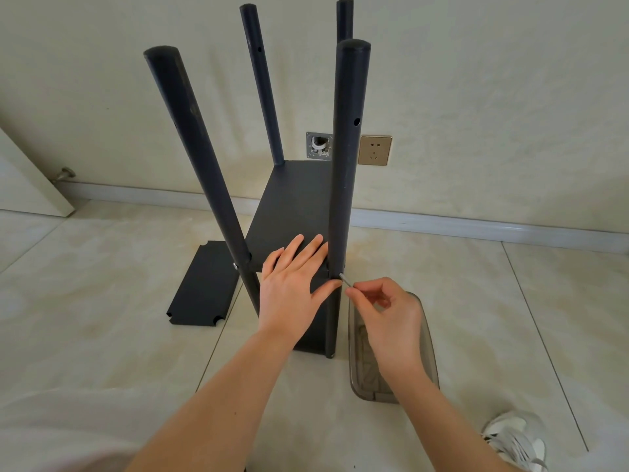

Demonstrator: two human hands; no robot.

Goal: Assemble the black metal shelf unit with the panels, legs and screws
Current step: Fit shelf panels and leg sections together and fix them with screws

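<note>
Now right hand [386, 310] pinches screw [347, 280] at leg [343, 199]

Left hand [293, 284] flat, right hand [384, 306] pinching.

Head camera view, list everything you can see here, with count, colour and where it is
legs: four, black, upright at the shelf panel's corners
shelf panel: one, black, mounted between the legs
loose panel: one, black, flat on the floor left of the unit
screw: one, silver, at the near right leg's hole
screw head: one, silver, in the near left leg
tray: one, smoky clear, on the floor right of the unit
wall socket: one, gold, on the wall behind
shoe: one, white, bottom right
left hand: flat on the shelf panel, thumb by the leg
right hand: pinches the screw
</note>
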